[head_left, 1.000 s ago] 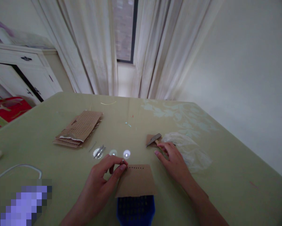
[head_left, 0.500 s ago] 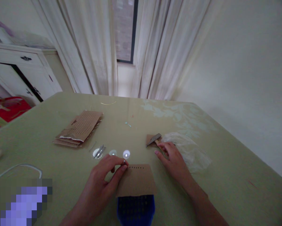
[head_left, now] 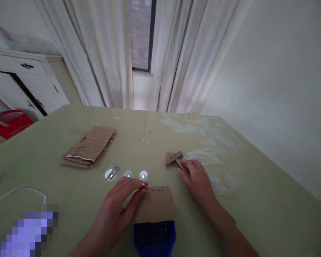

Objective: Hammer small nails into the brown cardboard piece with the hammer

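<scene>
White cabinet (head_left: 50, 76) at far left, with a red bag (head_left: 13, 125) next to it, both beyond the edge of a pale green table (head_left: 256, 221). On the table's left side a grey cord (head_left: 26, 189) curves above a pixelated purple shape (head_left: 23, 232). Farther back and to the right lies a stack of perforated cardboard (head_left: 96, 144), and just past its near corner a few loose nails (head_left: 113, 172).

Next comes the left hand (head_left: 117, 207), thumb and forefinger pinched on a nail (head_left: 143, 184) at the far left corner of a cardboard piece (head_left: 156, 207). This piece lies between the two hands, touching the left and apart from the right, a row of holes along its far edge; its near edge overlaps a blue basket (head_left: 173, 239).

To the right, well apart from the left, the right hand (head_left: 199, 180) has its fingers closed about the handle of a hammer (head_left: 175, 158), whose head lies over a small cardboard scrap (head_left: 168, 157). Crumpled clear plastic (head_left: 226, 182) spreads just beside that hand.
</scene>
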{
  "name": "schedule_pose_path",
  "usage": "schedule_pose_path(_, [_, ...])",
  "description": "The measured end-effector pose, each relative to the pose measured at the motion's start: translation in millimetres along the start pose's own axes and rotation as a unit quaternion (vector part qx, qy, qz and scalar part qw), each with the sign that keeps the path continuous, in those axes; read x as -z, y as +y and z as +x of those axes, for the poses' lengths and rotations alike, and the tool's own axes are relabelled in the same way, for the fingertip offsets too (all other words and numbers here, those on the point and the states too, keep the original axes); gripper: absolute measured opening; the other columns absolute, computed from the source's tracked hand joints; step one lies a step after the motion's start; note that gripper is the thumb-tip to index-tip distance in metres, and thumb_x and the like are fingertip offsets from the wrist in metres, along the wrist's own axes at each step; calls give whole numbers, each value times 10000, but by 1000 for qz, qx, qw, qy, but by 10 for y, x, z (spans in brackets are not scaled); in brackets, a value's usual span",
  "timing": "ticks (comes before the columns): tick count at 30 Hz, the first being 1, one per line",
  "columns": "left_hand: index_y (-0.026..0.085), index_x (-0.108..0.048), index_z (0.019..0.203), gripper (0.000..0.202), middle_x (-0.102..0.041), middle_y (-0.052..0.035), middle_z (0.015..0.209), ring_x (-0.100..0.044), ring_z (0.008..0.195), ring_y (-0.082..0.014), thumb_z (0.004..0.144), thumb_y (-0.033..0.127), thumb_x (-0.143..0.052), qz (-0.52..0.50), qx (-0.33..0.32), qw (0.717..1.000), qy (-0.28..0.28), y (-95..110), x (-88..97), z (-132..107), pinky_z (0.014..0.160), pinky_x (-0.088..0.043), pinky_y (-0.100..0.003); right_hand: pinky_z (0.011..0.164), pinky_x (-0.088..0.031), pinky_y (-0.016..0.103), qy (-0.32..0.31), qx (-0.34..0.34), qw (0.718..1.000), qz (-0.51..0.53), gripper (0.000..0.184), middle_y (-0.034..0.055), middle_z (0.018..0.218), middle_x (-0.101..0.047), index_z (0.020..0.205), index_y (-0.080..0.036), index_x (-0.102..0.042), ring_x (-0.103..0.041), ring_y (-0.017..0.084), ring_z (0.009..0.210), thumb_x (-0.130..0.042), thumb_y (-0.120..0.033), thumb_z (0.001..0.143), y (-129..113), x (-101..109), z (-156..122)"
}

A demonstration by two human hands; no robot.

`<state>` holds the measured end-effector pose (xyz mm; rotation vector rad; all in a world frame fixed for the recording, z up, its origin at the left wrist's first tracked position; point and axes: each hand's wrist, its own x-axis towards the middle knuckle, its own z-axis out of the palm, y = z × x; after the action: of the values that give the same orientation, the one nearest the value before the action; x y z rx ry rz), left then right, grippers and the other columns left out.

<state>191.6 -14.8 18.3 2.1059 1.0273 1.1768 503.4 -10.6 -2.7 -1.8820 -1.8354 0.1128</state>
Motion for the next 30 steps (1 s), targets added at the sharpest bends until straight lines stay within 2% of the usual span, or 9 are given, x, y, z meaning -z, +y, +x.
schedule_pose_path(4, [279,-802,1102,173,-866,-48,1088,-821,1005,-218,1086,260,-631,-4,7,1000,-9,1,-25,-6,904,-637,-287,972,-569,504,-5,-2,998,-56,232,165,1177,-748,1227,-211,-718,-701,359,1108,-616,-253,1023,48,-76,29])
schedule_pose_path(8, [279,-808,1086,174,-878,-32,1057,-842,952,-199,1079,253,-636,-14,-3,1000,-5,20,-26,17,868,-652,-251,851,-589,429,-16,-3,995,-100,173,163,1086,-735,1137,-212,-720,-715,334,1012,-568,-212,1055,56,-127,52])
schedule_pose_path(13, [276,-824,1087,171,-888,-42,1055,-854,933,-209,1056,236,-662,-18,-12,1000,3,36,-16,44,862,-668,-260,711,-577,386,-24,3,994,-105,233,193,1121,-707,1103,-207,-685,-721,325,945,-452,-196,1101,-1,-20,35])
schedule_pose_path(16, [271,-832,1078,175,-891,-50,1032,-857,912,-222,1051,244,-661,-21,-11,1000,5,34,-13,41,841,-678,-278,705,-582,402,-31,17,996,-79,268,193,1140,-698,1133,-203,-665,-726,327,929,-401,-242,1120,-81,132,42])
schedule_pose_path(19, [268,-831,1073,179,-892,-54,1027,-859,904,-223,1053,242,-655,-24,-9,1000,3,25,-11,37,833,-680,-282,861,-595,431,-41,46,998,-27,253,160,1171,-714,1205,-211,-633,-734,314,1029,-399,-265,1126,-239,345,42])
schedule_pose_path(21, [272,-830,1085,176,-893,-52,1037,-860,909,-220,1054,241,-660,-25,-13,1000,0,18,-11,39,828,-677,-274,941,-577,409,-57,71,996,11,235,116,1163,-739,1225,-228,-616,-731,280,1071,-404,-290,1144,-392,519,12])
schedule_pose_path(25, [284,-826,1107,169,-894,-37,1047,-862,902,-208,1050,237,-675,-21,-27,999,-2,9,-4,49,815,-667,-248,834,-546,344,-124,97,985,74,247,26,945,-746,1089,-255,-623,-715,220,881,-404,-331,1173,-740,866,-107])
schedule_pose_path(27, [293,-821,1120,171,-894,-24,1061,-862,907,-197,1049,229,-679,-18,-33,999,-3,13,4,52,823,-658,-230,837,-537,355,-144,109,978,99,243,35,975,-762,1175,-257,-651,-717,233,900,-420,-336,1168,-891,1001,-158])
schedule_pose_path(30, [297,-817,1112,166,-894,-9,1044,-860,891,-185,1049,231,-678,-12,-37,999,0,24,17,56,822,-647,-215,878,-548,375,-137,136,975,112,310,58,1042,-793,1316,-272,-683,-737,251,937,-430,-374,1169,-1059,1133,-191])
